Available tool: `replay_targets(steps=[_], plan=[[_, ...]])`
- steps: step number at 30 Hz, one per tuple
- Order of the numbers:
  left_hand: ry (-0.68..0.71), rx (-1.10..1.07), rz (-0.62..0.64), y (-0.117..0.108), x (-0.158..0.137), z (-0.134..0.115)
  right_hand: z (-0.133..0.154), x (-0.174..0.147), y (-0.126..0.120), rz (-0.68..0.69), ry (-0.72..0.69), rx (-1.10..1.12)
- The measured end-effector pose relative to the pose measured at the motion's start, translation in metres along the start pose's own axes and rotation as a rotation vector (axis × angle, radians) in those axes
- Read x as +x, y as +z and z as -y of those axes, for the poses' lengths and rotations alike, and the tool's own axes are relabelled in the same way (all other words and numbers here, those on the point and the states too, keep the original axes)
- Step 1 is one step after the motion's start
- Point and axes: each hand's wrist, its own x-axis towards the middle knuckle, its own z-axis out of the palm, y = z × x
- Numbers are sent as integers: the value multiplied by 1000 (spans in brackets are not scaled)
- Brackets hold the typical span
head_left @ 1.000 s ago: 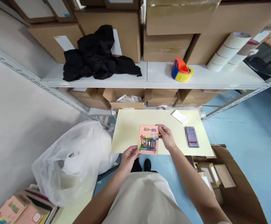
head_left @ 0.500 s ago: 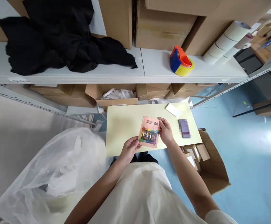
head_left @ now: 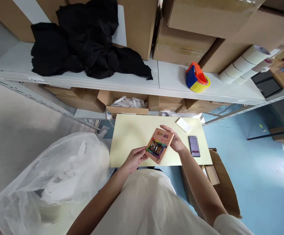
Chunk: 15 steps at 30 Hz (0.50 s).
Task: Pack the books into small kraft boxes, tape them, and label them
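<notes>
Head view: both hands grip one small book (head_left: pixel 159 145), held just above the pale yellow bench (head_left: pixel 129 137). Left hand (head_left: pixel 135 158) is closed on the near-left corner, thumb on the cover; right hand (head_left: pixel 176 142) is wrapped round the far-right edge, fingers behind it. Cover is tilted toward the left hand, right edge raised, so page thickness shows on the right. Long axis runs diagonally, near-left to far-right, between the two hands; neither hand is clearly nearer, both touching. Just right of the right hand a phone (head_left: pixel 194 146) lies flat; beyond it, a white card (head_left: pixel 183 124). Well left of the left hand: clear plastic bag (head_left: pixel 54 182). Far ahead on the shelf (head_left: pixel 171 78), a tape dispenser (head_left: pixel 196 77) and black cloth (head_left: pixel 88 42).
</notes>
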Motion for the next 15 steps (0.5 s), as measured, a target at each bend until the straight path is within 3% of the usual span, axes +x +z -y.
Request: replay_targets(steps=[4, 9, 12, 15], plan=[[14, 73, 26, 12, 2, 6, 5, 12, -10, 188, 18, 59], [197, 189, 102, 27, -3, 6, 0, 22, -21, 183, 100, -11], [316, 396, -53, 33, -2, 6, 0, 23, -28, 117, 81, -115], [297, 491, -184, 38, 3, 10, 1, 20, -35, 86, 57, -142]])
